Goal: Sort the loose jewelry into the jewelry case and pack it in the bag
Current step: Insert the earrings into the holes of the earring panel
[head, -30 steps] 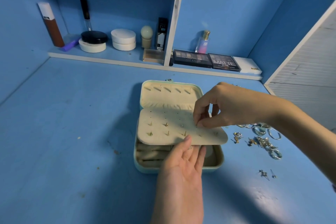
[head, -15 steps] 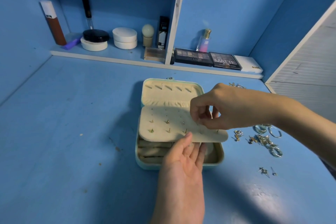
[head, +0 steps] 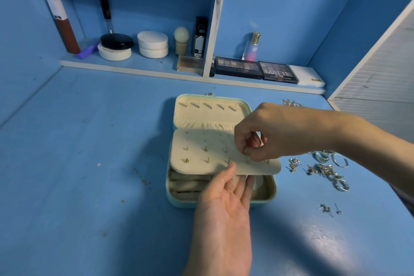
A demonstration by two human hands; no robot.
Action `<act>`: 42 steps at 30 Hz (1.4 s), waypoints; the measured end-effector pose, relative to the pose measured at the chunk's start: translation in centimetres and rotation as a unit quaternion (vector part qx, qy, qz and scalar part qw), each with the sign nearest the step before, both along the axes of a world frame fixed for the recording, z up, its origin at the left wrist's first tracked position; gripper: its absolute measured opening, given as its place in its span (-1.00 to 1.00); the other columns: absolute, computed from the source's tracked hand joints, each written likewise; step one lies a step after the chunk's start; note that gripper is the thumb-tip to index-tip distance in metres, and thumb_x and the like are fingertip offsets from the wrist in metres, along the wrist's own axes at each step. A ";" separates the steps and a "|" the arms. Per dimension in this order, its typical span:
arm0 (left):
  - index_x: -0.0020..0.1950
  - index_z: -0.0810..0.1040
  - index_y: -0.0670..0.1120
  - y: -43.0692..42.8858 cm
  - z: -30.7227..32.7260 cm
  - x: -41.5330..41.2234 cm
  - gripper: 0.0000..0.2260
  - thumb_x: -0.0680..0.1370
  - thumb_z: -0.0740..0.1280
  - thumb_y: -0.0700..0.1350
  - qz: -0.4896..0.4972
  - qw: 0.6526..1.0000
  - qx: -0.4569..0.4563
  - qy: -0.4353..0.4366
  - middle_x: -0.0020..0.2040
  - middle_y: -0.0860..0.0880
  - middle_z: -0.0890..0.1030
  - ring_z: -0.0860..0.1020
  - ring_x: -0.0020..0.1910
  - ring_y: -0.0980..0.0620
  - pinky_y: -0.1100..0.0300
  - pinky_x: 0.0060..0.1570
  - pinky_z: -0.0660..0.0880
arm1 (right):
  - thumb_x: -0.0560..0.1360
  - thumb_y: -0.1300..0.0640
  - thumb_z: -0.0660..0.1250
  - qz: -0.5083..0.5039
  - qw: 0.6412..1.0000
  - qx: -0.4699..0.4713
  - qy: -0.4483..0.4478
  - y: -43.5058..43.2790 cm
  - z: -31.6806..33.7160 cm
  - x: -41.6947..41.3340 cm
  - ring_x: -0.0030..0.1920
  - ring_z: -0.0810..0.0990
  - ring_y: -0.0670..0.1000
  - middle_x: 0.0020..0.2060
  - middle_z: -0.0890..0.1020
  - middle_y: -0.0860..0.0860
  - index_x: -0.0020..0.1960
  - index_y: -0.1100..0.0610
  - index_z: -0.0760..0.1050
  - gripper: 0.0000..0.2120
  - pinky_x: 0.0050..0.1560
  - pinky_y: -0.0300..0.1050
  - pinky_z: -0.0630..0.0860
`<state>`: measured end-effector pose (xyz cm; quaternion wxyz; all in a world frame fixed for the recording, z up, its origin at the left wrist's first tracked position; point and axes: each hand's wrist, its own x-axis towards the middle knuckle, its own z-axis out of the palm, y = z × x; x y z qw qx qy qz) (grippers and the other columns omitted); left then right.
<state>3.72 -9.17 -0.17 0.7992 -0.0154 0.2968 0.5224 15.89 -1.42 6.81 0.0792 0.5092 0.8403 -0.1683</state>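
A mint-green jewelry case lies open in the middle of the blue desk, its cream lid tipped back. A cream earring panel with several studs pushed through it is raised over the tray. My left hand, palm up with straight fingers, props the panel's front edge from below. My right hand hovers over the panel's right side, thumb and fingers pinched together on something too small to make out. Loose rings and earrings lie to the right of the case, with a few studs nearer me.
A low shelf along the back holds round compacts, a brown bottle, a perfume bottle and eyeshadow palettes. A small chain lies behind my right wrist. A white slatted panel rises at the right.
My right hand's fingers have curled tighter and dipped onto the panel's right side. My left hand stays under the panel's front edge.
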 end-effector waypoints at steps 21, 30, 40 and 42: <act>-0.06 0.71 -0.08 0.5 0.4 -0.2 -0.69 0.25 0.34 -0.16 -0.037 0.998 0.049 0.022 0.13 -0.03 0.66 0.54 0.22 0.04 0.08 0.20 0.41 | 0.49 0.36 0.22 -0.129 0.939 -0.072 0.310 -1.1 -0.6 5.0 -0.17 0.59 0.00 -0.21 0.67 0.06 0.00 0.12 0.54 -0.79 -0.06 -0.08 0.48; 0.16 0.60 -0.12 1.8 1.4 0.0 -0.54 0.26 0.34 -0.19 -0.070 0.992 0.090 0.060 0.10 0.05 0.67 0.55 0.18 0.16 0.14 0.23 0.41 | 0.41 0.65 0.04 -0.179 0.896 -0.046 0.404 -0.8 -0.6 6.2 -0.20 0.57 -0.06 -0.16 0.67 0.12 0.12 0.14 0.48 -0.46 -0.15 -0.30 0.47; 0.21 0.57 -0.11 4.0 2.0 0.9 -0.68 0.48 0.26 -0.26 -0.076 0.989 0.108 0.072 0.19 0.06 0.63 0.50 0.26 0.12 0.13 0.22 0.43 | 0.43 0.49 0.30 -0.250 0.828 -0.007 0.503 0.5 -1.9 6.1 -0.20 0.54 0.05 -0.19 0.61 0.17 0.15 0.07 0.48 -0.58 -0.04 -0.03 0.45; 0.26 0.53 -0.09 4.1 1.8 0.7 -0.68 0.53 0.22 -0.28 -0.074 0.982 0.140 0.108 0.19 0.07 0.63 0.53 0.24 0.13 0.14 0.22 0.45 | 0.45 0.46 0.29 -0.261 0.807 0.002 0.530 0.8 -2.3 6.0 -0.21 0.54 0.05 -0.25 0.61 0.11 0.15 0.10 0.48 -0.63 -0.02 -0.08 0.51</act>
